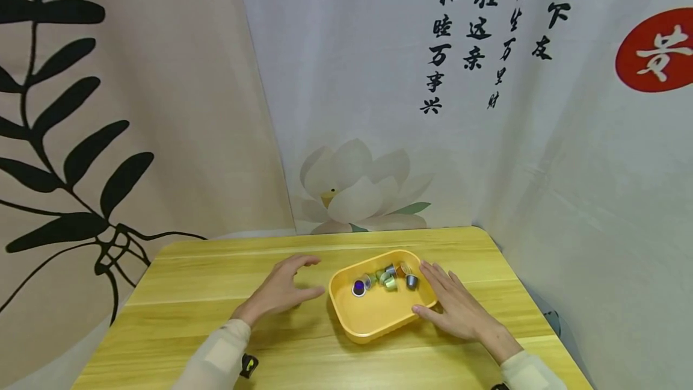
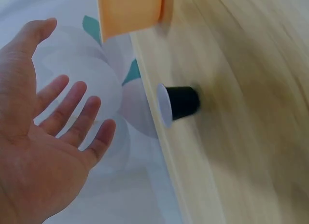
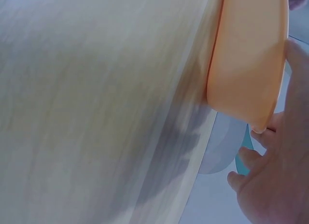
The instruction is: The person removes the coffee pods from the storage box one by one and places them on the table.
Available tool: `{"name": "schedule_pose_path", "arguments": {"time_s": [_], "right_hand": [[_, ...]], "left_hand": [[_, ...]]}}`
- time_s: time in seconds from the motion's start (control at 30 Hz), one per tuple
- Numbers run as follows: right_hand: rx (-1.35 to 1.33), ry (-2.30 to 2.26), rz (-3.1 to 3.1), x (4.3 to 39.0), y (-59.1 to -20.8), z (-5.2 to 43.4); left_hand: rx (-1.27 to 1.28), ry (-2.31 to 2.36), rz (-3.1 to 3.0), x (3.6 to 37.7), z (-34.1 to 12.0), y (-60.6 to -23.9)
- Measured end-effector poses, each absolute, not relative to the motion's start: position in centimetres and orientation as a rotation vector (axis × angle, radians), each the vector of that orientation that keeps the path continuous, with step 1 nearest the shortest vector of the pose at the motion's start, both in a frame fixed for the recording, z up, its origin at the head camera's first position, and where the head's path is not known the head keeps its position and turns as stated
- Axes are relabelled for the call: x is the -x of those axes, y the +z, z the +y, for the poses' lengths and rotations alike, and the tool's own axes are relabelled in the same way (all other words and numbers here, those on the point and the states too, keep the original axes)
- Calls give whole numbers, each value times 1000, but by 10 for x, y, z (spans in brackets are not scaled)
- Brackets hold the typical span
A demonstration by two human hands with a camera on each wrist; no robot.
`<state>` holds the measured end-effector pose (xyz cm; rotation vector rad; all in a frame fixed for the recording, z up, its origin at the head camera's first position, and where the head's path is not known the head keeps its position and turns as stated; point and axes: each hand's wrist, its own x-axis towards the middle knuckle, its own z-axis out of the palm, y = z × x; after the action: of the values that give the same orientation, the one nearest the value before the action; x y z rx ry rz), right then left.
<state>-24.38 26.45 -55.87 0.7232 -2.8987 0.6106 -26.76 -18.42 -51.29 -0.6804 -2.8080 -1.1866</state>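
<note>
A yellow plastic tray (image 1: 373, 318) sits at an angle on the table, several small coffee capsules in its far half. Among them are a purple one (image 1: 358, 288), a pale green one (image 1: 390, 283) and a blue-grey one (image 1: 412, 282). My right hand (image 1: 457, 306) rests along the tray's right end, fingers extended, thumb at the near rim. Left of the tray hovers my left hand (image 1: 276, 290), its fingers spread around nothing. The left wrist view shows a dark coffee capsule (image 2: 182, 102) standing on the table near that hand; the head view hides it.
The wooden table (image 1: 216, 275) ends at its back edge against a printed curtain (image 1: 368, 77). A black strap item (image 1: 248, 366) shows at the left sleeve (image 1: 216, 354).
</note>
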Motion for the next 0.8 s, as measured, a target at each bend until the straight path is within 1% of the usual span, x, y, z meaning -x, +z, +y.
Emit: {"name": "schedule_pose_path", "arguments": {"time_s": [0.2, 0.43, 0.8], "right_hand": [[-726, 616, -2896, 245, -558, 264], [-726, 624, -2896, 245, -557, 265], [-719, 639, -2910, 246, -556, 265]], "left_hand": [[752, -1206, -2801, 272, -168, -509], [897, -1134, -2791, 275, -145, -505], [1051, -1073, -2846, 284, -109, -498]]}}
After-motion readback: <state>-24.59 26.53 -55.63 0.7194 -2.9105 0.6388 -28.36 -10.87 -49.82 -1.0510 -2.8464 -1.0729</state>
